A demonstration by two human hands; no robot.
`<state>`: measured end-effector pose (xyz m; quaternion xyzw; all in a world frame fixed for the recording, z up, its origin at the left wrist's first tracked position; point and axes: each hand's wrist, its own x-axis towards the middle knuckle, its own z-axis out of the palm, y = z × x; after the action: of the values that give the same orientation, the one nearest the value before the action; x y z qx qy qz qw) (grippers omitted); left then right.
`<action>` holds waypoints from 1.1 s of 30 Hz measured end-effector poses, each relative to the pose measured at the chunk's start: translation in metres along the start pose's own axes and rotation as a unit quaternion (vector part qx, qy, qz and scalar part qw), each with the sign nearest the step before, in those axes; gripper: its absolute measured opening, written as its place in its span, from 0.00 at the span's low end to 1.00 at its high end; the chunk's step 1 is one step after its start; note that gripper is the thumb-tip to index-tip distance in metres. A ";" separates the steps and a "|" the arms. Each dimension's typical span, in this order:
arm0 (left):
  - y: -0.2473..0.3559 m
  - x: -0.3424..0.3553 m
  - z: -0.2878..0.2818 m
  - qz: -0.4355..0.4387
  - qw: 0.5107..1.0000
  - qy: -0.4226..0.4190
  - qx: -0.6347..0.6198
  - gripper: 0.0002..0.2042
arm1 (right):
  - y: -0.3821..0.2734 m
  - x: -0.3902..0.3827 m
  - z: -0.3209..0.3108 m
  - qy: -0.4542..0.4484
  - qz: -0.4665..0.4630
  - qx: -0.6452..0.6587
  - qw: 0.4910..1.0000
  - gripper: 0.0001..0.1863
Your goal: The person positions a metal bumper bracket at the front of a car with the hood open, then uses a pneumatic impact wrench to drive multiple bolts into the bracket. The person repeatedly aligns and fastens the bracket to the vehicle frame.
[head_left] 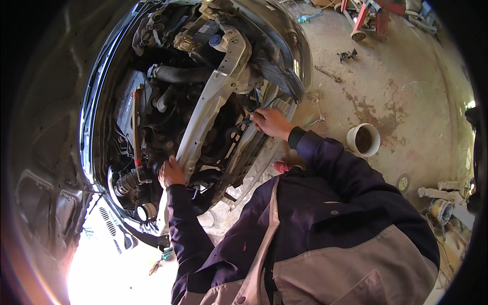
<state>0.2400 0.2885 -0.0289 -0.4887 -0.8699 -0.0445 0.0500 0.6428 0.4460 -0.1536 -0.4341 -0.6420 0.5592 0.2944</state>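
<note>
A grey metal crossbar (pixel 207 105) runs across the front of an open engine bay. My left hand (pixel 172 173) is at its near left end, with the fingers curled over the metal edge and partly hidden. Toward the right, my right hand (pixel 273 123) reaches in below the headlight (pixel 277 76), beside the lower bumper beam (pixel 249 147). Its fingers are pinched together by some dark parts, and what lies between them is too small and dark to make out.
A long bar with red ends (pixel 135 127) lies over the engine. The raised hood (pixel 46 137) stands at the left. On the concrete floor are a white bucket (pixel 363 140), a metal rod (pixel 328 74), a small black part (pixel 347 55) and a red stand (pixel 376 20).
</note>
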 end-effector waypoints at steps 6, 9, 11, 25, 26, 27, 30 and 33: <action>0.147 0.051 0.006 0.240 0.969 0.026 -0.057 0.40 | -0.016 0.031 -0.019 -0.012 0.022 0.105 0.994 0.24; 0.219 0.073 0.017 0.229 0.970 -0.008 -0.080 0.46 | -0.028 0.050 -0.018 -0.031 0.024 0.160 0.986 0.25; 0.240 0.072 0.017 0.197 0.977 -0.031 -0.069 0.48 | -0.034 0.058 -0.017 -0.041 0.042 0.201 0.978 0.24; 0.251 0.066 0.026 0.178 0.984 0.019 -0.004 0.47 | -0.046 0.096 -0.014 -0.056 0.025 0.167 0.984 0.17; 0.251 0.066 0.026 0.176 0.984 0.024 -0.002 0.47 | -0.043 0.096 -0.014 -0.042 0.002 0.121 0.992 0.18; 0.252 0.067 0.026 0.158 0.987 0.012 0.010 0.47 | -0.041 0.095 -0.015 -0.036 -0.038 0.087 0.995 0.18; 0.255 0.067 0.019 0.140 0.990 0.001 -0.002 0.45 | -0.043 0.102 -0.018 -0.092 0.048 0.173 0.979 0.19; 0.258 0.063 0.010 0.138 0.990 0.007 -0.033 0.45 | -0.048 0.096 -0.019 -0.112 0.081 0.303 0.943 0.16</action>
<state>0.4274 0.4767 -0.0228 -0.6049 -0.7919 -0.0699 0.0458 0.6050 0.5405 -0.1131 -0.3095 -0.4339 0.7943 0.2916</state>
